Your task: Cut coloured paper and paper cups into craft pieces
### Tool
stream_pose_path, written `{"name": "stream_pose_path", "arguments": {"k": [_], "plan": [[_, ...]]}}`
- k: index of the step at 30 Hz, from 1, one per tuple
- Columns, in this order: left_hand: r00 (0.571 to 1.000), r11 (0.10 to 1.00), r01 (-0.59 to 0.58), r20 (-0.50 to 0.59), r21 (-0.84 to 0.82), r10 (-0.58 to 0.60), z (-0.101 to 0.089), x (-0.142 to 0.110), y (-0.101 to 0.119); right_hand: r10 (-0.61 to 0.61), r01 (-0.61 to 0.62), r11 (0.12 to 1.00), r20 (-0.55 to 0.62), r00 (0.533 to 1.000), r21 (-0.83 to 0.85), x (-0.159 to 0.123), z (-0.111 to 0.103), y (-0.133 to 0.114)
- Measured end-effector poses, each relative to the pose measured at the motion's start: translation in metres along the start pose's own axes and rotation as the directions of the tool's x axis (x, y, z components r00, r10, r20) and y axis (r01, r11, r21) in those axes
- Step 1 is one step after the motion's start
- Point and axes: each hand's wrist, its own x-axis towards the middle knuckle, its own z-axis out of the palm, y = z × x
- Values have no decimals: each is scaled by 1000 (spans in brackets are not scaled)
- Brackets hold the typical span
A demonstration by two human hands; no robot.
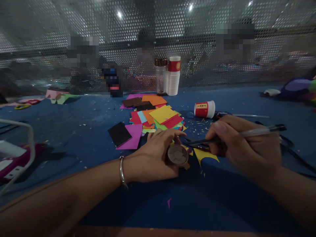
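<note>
Fingers of my left hand (158, 154) curl round a small round brown piece (177, 155) with dark lines across its top, perhaps a lid or disc. A pen (256, 131) with a pale, see-through barrel is gripped in my right hand (244, 148). Its dark tip points left, close to the left fingertips and just above the brown piece. Under and beside the hands lies a cut yellow paper scrap (206, 156) with a curved edge. Other small scraps partly hide beneath the left hand.
Beyond my hands spreads a pile of coloured paper (163, 115), with black paper (119, 134) to its left. A paper cup (204, 109) lies on its side. A glass bottle (161, 77) and stacked cups (173, 77) stand before the perforated metal screen (148, 19). A purple tool (19, 163) lies left.
</note>
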Motion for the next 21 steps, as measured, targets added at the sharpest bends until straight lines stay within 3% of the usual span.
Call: {"name": "stream_pose_path", "arguments": {"k": [7,15,21], "plan": [[993,998,57,100,-19,-55,-8,-3,5,17,-17,1000,8,1000,23,0,-2,1],[995,999,6,104,45,-11,-15,1,-7,-92,101,994,184,979,-42,3,4,7],[994,999,-4,114,43,-1,-18,3,-9,-102,114,993,232,967,-39,1,6,9]]}}
